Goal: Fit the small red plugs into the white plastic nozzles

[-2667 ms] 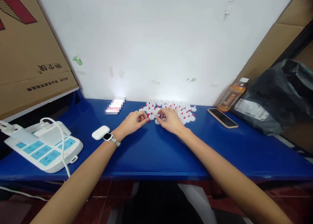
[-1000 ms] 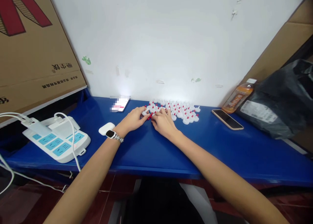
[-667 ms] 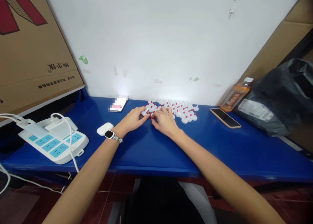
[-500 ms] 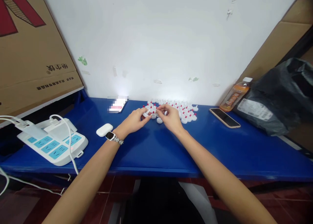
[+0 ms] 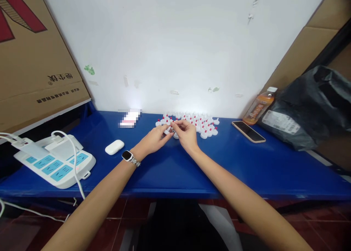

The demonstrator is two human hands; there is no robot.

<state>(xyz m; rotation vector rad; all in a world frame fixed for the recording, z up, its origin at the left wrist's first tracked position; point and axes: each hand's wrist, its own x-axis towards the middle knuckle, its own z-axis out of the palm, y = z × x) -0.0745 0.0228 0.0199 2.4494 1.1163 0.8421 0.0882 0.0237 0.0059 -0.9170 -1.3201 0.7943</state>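
Fingertips of our right hand [image 5: 188, 136] have just closed up to the white nozzle cap [image 5: 167, 130] gripped in our left hand [image 5: 151, 141] beside the red-tipped caps [image 5: 209, 132], bringing both hands to one piece, though we cannot tell whether the right grips anything.

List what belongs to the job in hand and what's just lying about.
Job in hand:
white plastic nozzle in the left hand, right hand at it
grouped white nozzles, many red-tipped

Lying about:
white power strip, blue sockets
white rounded case
tan-edged black phone
orange-filled clear plastic bottle
black plastic bag
brown cardboard box
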